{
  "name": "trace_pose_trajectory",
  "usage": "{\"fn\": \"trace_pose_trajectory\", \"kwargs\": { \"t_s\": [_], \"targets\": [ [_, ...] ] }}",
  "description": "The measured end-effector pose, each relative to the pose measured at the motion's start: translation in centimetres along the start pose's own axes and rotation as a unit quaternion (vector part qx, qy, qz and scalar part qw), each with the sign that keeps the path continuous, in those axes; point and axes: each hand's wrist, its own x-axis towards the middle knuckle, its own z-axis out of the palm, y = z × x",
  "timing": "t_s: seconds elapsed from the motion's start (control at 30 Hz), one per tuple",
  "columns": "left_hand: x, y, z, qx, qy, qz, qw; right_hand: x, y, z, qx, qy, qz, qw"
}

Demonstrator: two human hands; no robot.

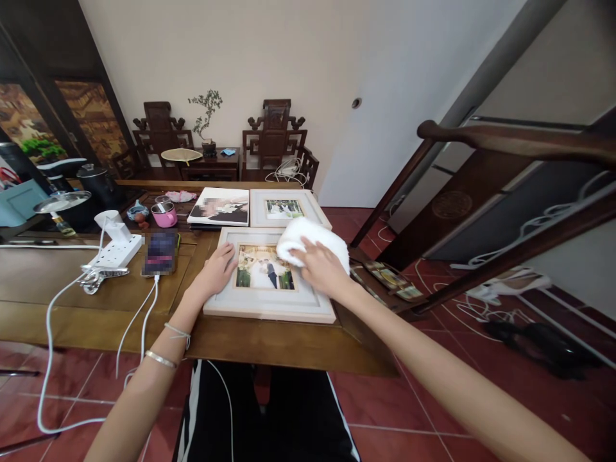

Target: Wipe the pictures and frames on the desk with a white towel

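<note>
1. Frame (267, 273), pale, wedding photo inside: lies flat at the table (289, 346)'s near edge, toward its right corner.
2. Left hand (221, 268): rests on the frame's left rim, fingers slightly apart, gripping nothing; bangle and thin band on the wrist.
3. Right hand (318, 262): fingers bent over a white cloth (320, 237), holding it on the frame's upper right part.
4. Second frame (283, 208): flat, just beyond the first, toward the table's far edge.
5. Photo panel (221, 206): on a dark item, left of the second frame.
6. Pink cup (164, 215): left of the panel, near the far edge.
7. Phone (161, 253): left of the first frame, white cable plugged in.
8. Power strip (118, 249): left of the phone.
</note>
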Motion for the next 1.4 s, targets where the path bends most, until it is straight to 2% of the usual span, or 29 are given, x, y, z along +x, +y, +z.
{"fn": "trace_pose_trajectory", "kwargs": {
  "t_s": [0.1, 0.2, 0.27, 0.37, 0.5, 0.6, 0.7, 0.87, 0.97, 1.03, 1.13, 1.3, 1.4],
  "targets": [
    [0.0, -0.1, 0.1, 0.001, 0.003, -0.005, 1.000, 3.4, 0.9, 0.9, -0.020, 0.014, 0.002, 1.000],
    [-0.1, -0.1, 0.2, 0.003, 0.009, -0.015, 1.000, 3.9, 0.3, 0.9, -0.020, -0.003, -0.049, 0.999],
    [-0.1, 0.0, 0.3, 0.006, 0.010, -0.020, 1.000, 2.4, -0.7, 0.3, -0.016, -0.022, -0.096, 0.995],
    [-0.2, 0.0, 0.5, 0.007, 0.010, -0.024, 1.000, -1.5, -2.4, -1.5, 0.023, -0.062, -0.152, 0.986],
    [-0.2, 0.1, 0.5, 0.008, 0.012, -0.017, 1.000, -6.5, -4.3, -4.3, 0.116, -0.137, -0.172, 0.969],
    [-0.2, 0.0, 0.5, 0.011, 0.015, -0.009, 1.000, -7.5, -4.7, -4.6, 0.137, -0.153, -0.149, 0.967],
    [-0.1, -0.1, 0.4, 0.013, 0.015, -0.002, 1.000, -5.4, -3.9, -3.1, 0.113, -0.124, -0.090, 0.982],
    [-0.1, -0.3, 0.5, 0.020, 0.012, 0.002, 1.000, 1.9, -1.5, -0.1, 0.005, -0.018, -0.049, 0.999],
    [-0.2, -0.3, 0.5, 0.017, 0.010, 0.001, 1.000, 4.8, -1.1, 1.0, -0.040, -0.020, -0.060, 0.997],
    [-0.2, -0.3, 0.5, 0.017, 0.009, 0.004, 1.000, 4.9, -1.3, 1.2, -0.054, -0.042, -0.078, 0.995],
    [-0.2, -0.3, 0.5, 0.020, 0.011, 0.009, 1.000, 2.4, -2.4, 0.4, -0.044, -0.074, -0.103, 0.991],
    [-0.2, -0.2, 0.7, 0.030, 0.017, 0.011, 0.999, -4.6, -5.6, -4.5, 0.043, -0.170, -0.161, 0.971],
    [-0.2, -0.2, 0.7, 0.035, 0.016, 0.012, 0.999, -6.7, -7.0, -6.2, 0.077, -0.190, -0.171, 0.964]
  ]
}}
